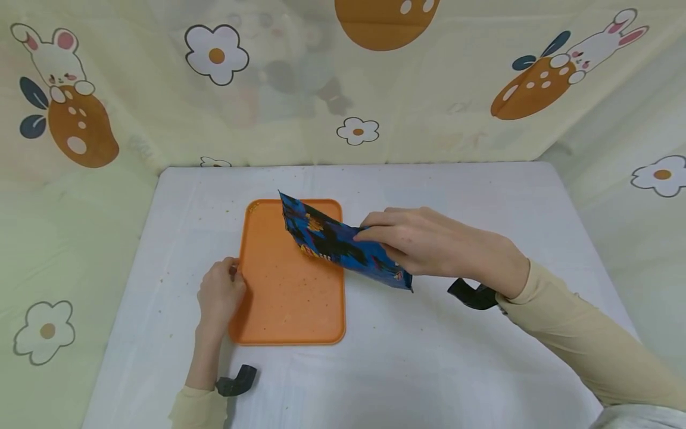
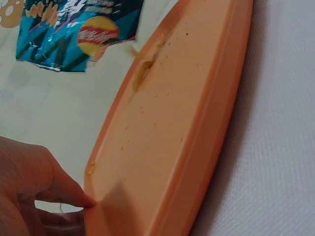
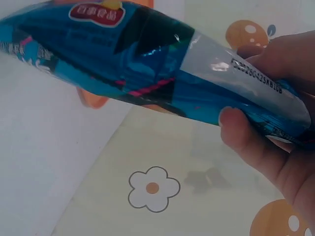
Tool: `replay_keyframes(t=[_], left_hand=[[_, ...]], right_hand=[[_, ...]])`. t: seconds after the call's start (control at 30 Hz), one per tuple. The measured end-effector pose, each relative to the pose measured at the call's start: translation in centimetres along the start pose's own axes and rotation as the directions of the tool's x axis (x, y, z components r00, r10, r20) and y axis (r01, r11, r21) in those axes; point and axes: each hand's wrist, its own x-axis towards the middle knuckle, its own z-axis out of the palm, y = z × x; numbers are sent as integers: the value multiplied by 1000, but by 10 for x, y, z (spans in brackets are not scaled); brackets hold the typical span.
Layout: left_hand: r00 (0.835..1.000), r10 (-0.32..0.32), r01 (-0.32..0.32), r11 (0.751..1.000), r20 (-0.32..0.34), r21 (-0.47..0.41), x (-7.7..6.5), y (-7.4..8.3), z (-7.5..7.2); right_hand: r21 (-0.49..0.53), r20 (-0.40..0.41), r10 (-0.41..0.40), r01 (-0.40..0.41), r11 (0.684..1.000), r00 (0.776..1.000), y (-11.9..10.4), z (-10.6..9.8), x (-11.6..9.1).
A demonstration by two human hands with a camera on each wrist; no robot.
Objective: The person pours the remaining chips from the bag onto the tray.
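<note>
A blue snack bag [image 1: 332, 241] with dark and orange print slants over the upper right of a shallow orange tray [image 1: 284, 313]. My right hand [image 1: 434, 241] grips the bag near its right end, thumb on one side and fingers on the other in the right wrist view. At the tray's left edge, my left hand [image 1: 218, 292] pinches the rim between thumb and fingers. Crumbs [image 2: 155, 123] are scattered across the tray floor, and a blurred yellow-brown piece [image 2: 142, 73] shows near the far rim, close below the bag [image 2: 83, 34] in the left wrist view.
A white-covered table [image 1: 429, 357] lies beneath, with tiny crumbs dotted around the tray. Behind it and along the sides hangs a pale curtain [image 1: 429, 131] printed with flowers and rabbits. Black straps [image 1: 238, 381] sit at both wrists.
</note>
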Motion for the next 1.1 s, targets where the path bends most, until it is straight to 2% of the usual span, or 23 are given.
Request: replay_keyframes(t=[0.3,0.57,0.9,1.1], left_hand=[[1000,7,-7,1000,-9,-2,-1,-1,0],[1000,1,-1,1000,-5,-6,0,0,0],[1000,3,-3,1000,-6,-11,0,1,0],[1000,-1,0,1000,-11,-8,0,0,1]], right_hand=[[-3,20,9,-9,1000,1000,0,2,-2],[15,-46,-20,21,1000,999,0,-1,-3],[19,14,25,-26,1000,1000,2,1,-5],[18,-1,18,-18,1000,1000,2,1,-4]])
